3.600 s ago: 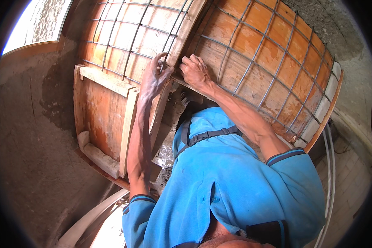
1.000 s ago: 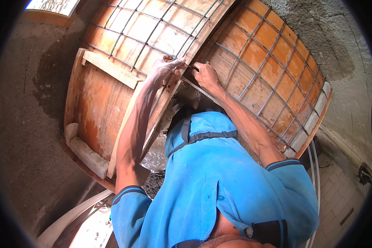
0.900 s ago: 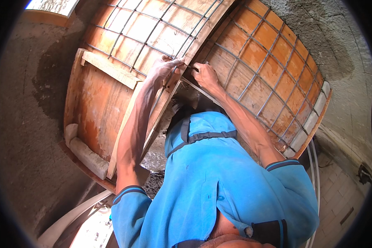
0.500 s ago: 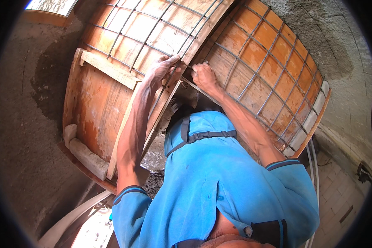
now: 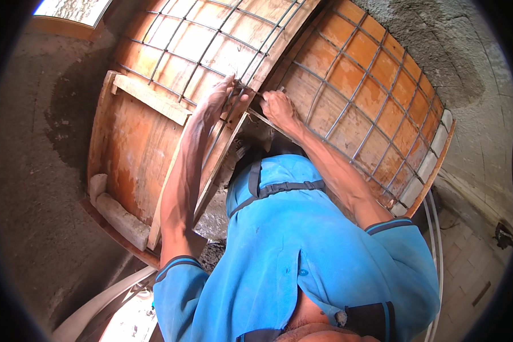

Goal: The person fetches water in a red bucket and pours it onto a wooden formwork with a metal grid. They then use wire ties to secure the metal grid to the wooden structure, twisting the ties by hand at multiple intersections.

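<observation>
My left hand [image 5: 218,98] is curled at the lower end of the left steel bar mesh [image 5: 201,58], its fingers round a dark bar [image 5: 227,117] beside the middle plank. Close by on the right, my right hand [image 5: 280,109] is closed in a fist. A thin dark piece, perhaps wire or a slim tool, spans the small gap between the hands; what the right fingers hold is mostly hidden. Beneath the left mesh lies a pale wooden panel [image 5: 174,48]. A second mesh [image 5: 363,74] covers the orange-brown panel [image 5: 347,43] right of the plank [image 5: 279,43].
A wooden batten [image 5: 151,98] crosses the left panel. Pale blocks [image 5: 122,219] line its lower edge, and more blocks [image 5: 433,154] edge the right panel. Rough grey walls [image 5: 34,188] stand on both sides. Pale hoses [image 5: 433,239] run at the lower right.
My left hand has shifted slightly left, its fingertips parting around the bar. My right hand has dropped a little and stays closed. The thin dark piece between the hands shows more clearly.
</observation>
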### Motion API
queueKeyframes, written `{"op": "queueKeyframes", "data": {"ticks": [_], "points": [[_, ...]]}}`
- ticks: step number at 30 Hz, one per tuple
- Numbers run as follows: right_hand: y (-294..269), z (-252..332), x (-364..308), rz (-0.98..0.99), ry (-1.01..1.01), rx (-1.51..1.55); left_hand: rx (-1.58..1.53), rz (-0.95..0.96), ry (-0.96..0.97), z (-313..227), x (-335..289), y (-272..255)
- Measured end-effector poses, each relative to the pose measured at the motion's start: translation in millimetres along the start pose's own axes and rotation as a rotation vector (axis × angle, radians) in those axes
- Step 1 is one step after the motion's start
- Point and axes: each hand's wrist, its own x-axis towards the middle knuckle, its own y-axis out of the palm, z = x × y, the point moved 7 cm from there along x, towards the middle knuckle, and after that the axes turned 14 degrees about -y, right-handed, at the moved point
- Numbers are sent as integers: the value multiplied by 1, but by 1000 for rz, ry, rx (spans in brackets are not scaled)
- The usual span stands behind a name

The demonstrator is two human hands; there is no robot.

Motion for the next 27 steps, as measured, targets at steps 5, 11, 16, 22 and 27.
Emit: {"op": "queueKeyframes", "data": {"ticks": [5, 11, 16, 22, 27], "points": [[-10, 1, -1, 33, 141, 72, 365, -413, 253, -18, -26, -9], [-12, 0, -3, 16, 113, 100, 460, -370, 195, -26, -47, 15], [-10, -11, -5, 28, 80, 181, 379, -304, 165, -21, -39, 13], [-25, -18, -20, -126, 37, 244, 282, -249, 161, -19, -33, 21], [-27, -7, -25, -178, -63, 248, 113, -234, 167, -2, -30, 3]]}}
